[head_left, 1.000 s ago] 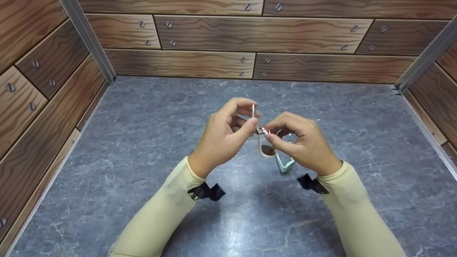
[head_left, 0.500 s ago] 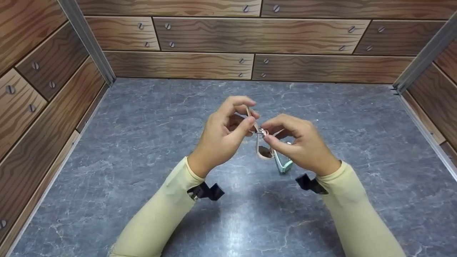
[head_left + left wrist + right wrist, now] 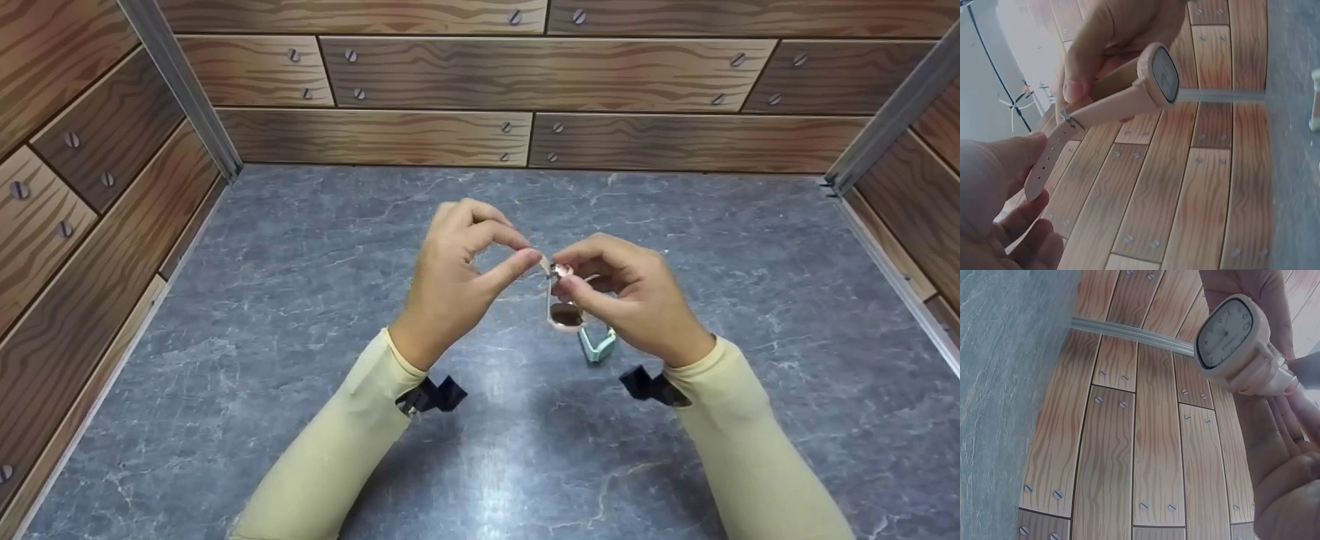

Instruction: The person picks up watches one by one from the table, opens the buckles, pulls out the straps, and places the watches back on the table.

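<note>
A pink wristwatch (image 3: pixel 1159 79) hangs between both hands above the table, its dial facing away from the wearer. With thumb and index finger, my left hand (image 3: pixel 454 274) pinches the holed tip of the strap (image 3: pixel 1112 108). That strap runs through the metal buckle (image 3: pixel 1067 116). My right hand (image 3: pixel 641 296) holds the band at the buckle between thumb and fingers. In the right wrist view the dial (image 3: pixel 1227 334) shows its numerals, and the hand covers part of the band. Below the right hand, a mint-green strap-like loop (image 3: pixel 597 349) lies on the table.
The grey marbled tabletop (image 3: pixel 315 247) spreads around the hands. Wood-patterned panels (image 3: pixel 555 71) wall it in at the back and both sides, with metal posts (image 3: pixel 191 97) at the corners. Each wrist carries a small black camera mount (image 3: pixel 435 394).
The strap end, upright between the left fingers earlier, now slants toward the buckle. My left hand has drawn slightly left and its thumb and index finger have closed on the tip. The right hand barely moved.
</note>
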{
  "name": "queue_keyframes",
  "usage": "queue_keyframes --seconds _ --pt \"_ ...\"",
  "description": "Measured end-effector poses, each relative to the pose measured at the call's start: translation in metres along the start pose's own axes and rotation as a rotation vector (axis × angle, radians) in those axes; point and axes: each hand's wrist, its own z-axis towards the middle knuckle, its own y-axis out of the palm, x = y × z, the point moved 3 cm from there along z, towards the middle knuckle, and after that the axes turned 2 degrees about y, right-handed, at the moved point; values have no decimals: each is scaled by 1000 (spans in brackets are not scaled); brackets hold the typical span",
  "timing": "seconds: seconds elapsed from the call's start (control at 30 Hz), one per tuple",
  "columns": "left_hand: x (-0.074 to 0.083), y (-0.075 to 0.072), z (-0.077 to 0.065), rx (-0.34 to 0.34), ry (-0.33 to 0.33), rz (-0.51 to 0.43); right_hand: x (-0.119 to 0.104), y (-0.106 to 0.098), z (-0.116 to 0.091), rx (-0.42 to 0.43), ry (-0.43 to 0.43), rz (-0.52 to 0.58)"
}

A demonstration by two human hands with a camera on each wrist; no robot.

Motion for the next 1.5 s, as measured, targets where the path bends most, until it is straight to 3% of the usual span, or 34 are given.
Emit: queue_keyframes --seconds 0.2,0.27,0.43,0.57,0.63,0.7,0.83,0.9,1.03,1.17,1.4,1.5 --pt "6 -2 1 1 81 145 -2 -2 0 49 -14 77" --pt "7 -1 1 -36 59 119 -3 -3 0 68 -24 105" --pt "10 0 0 -115 -5 -57 -6 -5 1 93 -37 142" --pt "11 -2 -1 -130 89 -52 -7 -5 2 99 -40 142" --pt "11 -2 -2 -148 103 -65 -7 -4 2 87 -47 131" --pt "9 -1 -2 -196 39 -156 -6 -2 2 63 -58 119" --pt "4 4 -2 -317 -196 -368 -5 2 2 14 -77 96" --pt "2 5 -2 -360 -268 -421 -4 2 2 4 -76 97" --pt "0 7 -1 -403 -279 -428 -4 3 0 -20 -62 116" --pt "0 8 -1 -396 -296 -447 -4 2 -2 -25 -56 96" --pt "-4 7 -2 -343 -364 -452 -2 2 0 -2 -89 -168" --pt "-7 7 -2 -318 -391 -434 0 4 1 -8 -85 -232"
